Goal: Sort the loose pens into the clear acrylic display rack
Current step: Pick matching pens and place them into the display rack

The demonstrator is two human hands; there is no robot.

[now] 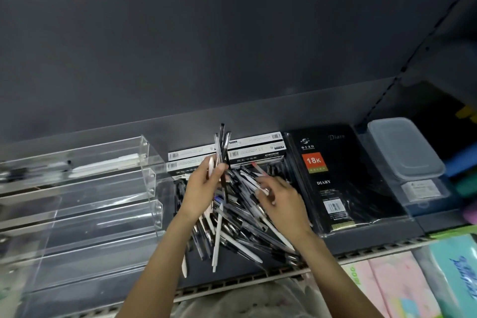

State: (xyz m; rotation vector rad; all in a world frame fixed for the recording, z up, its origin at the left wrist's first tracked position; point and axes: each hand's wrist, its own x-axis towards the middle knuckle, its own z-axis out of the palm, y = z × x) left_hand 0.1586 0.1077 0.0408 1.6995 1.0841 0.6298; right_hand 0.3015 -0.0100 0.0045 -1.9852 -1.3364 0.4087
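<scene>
A heap of loose pens (242,224), black, clear and white, lies on the dark shelf in the middle. My left hand (200,190) is raised over the heap and grips a small bunch of pens (222,144) that stick upward. My right hand (280,197) hovers over the right side of the heap, fingers spread and reaching among the pens; a red-tipped pen (256,169) lies by its fingertips. The clear acrylic display rack (85,196) stands at the left in stepped tiers. Its top tier holds a white pen (108,161) and some dark ones.
Pen boxes (227,152) with barcodes lie behind the heap. A black diary (338,178) in plastic wrap lies to the right, then a lidded plastic container (402,147). The shelf's front edge (258,281) runs below; colourful packs (413,284) sit on the lower level.
</scene>
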